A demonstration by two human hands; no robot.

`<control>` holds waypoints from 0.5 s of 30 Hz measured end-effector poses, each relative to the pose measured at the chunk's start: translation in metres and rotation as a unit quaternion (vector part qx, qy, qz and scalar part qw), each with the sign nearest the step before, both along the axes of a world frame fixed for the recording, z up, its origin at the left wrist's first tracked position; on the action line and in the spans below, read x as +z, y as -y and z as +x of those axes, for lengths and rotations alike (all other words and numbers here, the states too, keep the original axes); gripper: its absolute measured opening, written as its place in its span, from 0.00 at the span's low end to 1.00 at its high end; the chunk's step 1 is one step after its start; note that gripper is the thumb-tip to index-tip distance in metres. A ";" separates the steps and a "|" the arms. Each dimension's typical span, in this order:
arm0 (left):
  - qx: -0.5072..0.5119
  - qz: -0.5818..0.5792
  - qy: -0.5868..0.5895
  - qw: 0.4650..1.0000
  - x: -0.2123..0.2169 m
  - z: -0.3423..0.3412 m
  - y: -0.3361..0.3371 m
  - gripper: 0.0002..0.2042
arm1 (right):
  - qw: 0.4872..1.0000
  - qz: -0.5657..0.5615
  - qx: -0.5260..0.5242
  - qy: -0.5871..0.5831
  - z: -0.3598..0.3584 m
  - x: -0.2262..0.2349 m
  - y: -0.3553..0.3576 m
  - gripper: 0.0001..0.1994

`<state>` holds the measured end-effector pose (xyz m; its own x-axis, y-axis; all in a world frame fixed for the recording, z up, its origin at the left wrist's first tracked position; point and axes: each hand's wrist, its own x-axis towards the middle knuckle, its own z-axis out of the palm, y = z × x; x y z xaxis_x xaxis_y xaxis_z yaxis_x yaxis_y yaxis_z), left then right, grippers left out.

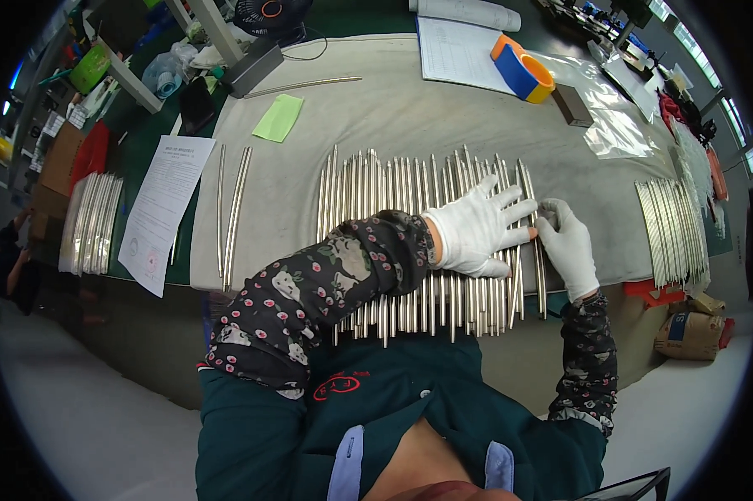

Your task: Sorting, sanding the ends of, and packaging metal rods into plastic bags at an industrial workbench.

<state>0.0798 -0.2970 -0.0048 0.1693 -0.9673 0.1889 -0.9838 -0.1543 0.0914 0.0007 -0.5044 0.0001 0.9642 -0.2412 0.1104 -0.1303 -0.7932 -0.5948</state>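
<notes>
A row of slim silvery metal rods [393,188] lies side by side on the grey cloth in front of me, their ends uneven. My left hand [479,227], in a white glove with some bare fingertips, reaches across and rests flat on the right part of the row, fingers spread. At the row's right edge my right hand [568,250], also gloved in white, has its fingers curled in against the outermost metal rod [538,275]. That rod stands slightly apart from the others and leans a little. The right fingertips' exact contact is partly hidden.
Loose rods [236,217] lie to the left, beside a printed sheet [166,209]. Bundled rods stand at far left [93,221] and far right [670,234]. Behind are a green note [278,117], a thin rod [305,85], tape rolls [523,71] and a dark block [572,106].
</notes>
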 end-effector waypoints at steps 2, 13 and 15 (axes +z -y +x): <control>-0.009 0.001 -0.019 1.000 -0.002 -0.001 0.020 0.35 | 1.000 0.007 -0.018 0.013 -0.003 -0.007 0.017 0.14; -0.042 -0.046 -0.026 0.998 -0.004 0.000 -0.025 0.36 | 0.998 0.048 -0.033 0.027 -0.015 -0.026 0.066 0.12; -0.030 -0.016 -0.024 0.999 0.004 0.003 -0.070 0.36 | 0.997 0.039 -0.023 0.062 -0.018 -0.032 0.072 0.12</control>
